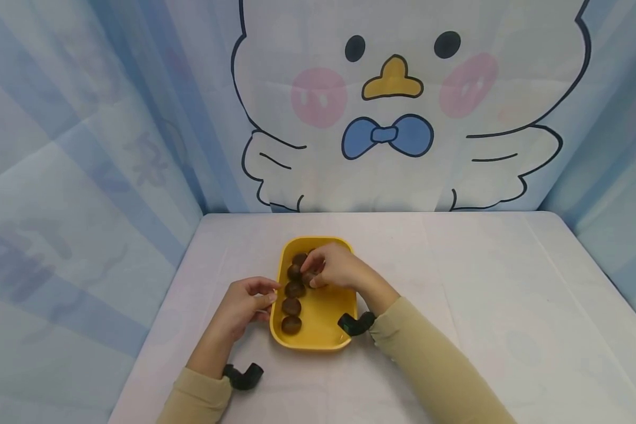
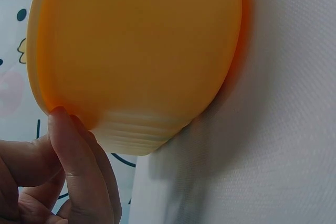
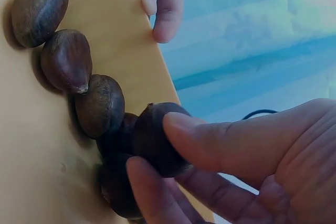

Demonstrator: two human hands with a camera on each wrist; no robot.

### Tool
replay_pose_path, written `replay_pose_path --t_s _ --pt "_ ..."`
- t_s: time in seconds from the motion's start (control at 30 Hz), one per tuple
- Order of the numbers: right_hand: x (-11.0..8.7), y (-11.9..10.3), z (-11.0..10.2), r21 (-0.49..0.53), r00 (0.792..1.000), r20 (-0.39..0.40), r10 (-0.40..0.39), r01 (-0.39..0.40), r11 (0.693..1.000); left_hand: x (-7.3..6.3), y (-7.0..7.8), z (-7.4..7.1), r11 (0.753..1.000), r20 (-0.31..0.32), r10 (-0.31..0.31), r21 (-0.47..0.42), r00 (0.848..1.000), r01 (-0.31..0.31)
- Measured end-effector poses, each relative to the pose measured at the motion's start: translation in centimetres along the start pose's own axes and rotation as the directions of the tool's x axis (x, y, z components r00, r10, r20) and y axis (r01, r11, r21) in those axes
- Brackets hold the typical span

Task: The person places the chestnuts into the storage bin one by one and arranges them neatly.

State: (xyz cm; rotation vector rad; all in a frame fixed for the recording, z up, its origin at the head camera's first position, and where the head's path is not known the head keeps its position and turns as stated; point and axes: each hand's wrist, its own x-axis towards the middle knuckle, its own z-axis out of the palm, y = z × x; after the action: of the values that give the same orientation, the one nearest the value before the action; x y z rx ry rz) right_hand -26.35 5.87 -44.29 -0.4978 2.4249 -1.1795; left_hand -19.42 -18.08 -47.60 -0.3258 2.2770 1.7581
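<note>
A yellow tray [image 1: 328, 321] stands on the table with brown chestnuts in it. Several chestnuts [image 1: 291, 307] form a column along its left side. My right hand [image 1: 335, 268] reaches into the upper part of the tray. In the right wrist view, its thumb and fingers pinch a dark chestnut [image 3: 157, 139], held close against other chestnuts [image 3: 101, 106]. My left hand [image 1: 246, 303] is at the tray's left rim, holding it with the fingertips. The left wrist view has those fingers [image 2: 79, 161] against the tray's outer wall [image 2: 142, 51].
A white cloth covers the table [image 1: 482, 306]. Behind it hangs a curtain [image 1: 392, 176] printed with a cartoon bird, and blue curtains [image 1: 74, 176] close off the sides. Dark curved wrist pieces [image 1: 244, 377] sit by both sleeves.
</note>
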Motion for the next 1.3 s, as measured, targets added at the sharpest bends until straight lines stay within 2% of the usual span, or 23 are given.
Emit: replay_pose_path --t_s 0.27,0.4,0.93,1.3 --pt "0.72 -0.38 0.7 -0.039 0.998 0.038 0.057 -0.055 0.998 0.05 -0.07 -0.01 1.0 0.0 -0.003 -0.004 1.0 0.003" --pt "0.68 -0.64 0.89 -0.063 0.996 0.033 0.077 -0.075 0.995 0.11 -0.12 0.01 1.0 0.005 0.002 -0.008 1.0 -0.002" --pt "0.59 -0.46 0.67 -0.201 0.998 0.042 0.056 -0.047 0.978 0.19 -0.16 -0.18 1.0 0.023 0.01 -0.014 1.0 -0.01" --pt "0.58 -0.55 0.94 -0.234 0.998 0.016 0.062 -0.057 0.971 0.12 -0.06 -0.03 1.0 0.018 0.018 -0.014 1.0 -0.018"
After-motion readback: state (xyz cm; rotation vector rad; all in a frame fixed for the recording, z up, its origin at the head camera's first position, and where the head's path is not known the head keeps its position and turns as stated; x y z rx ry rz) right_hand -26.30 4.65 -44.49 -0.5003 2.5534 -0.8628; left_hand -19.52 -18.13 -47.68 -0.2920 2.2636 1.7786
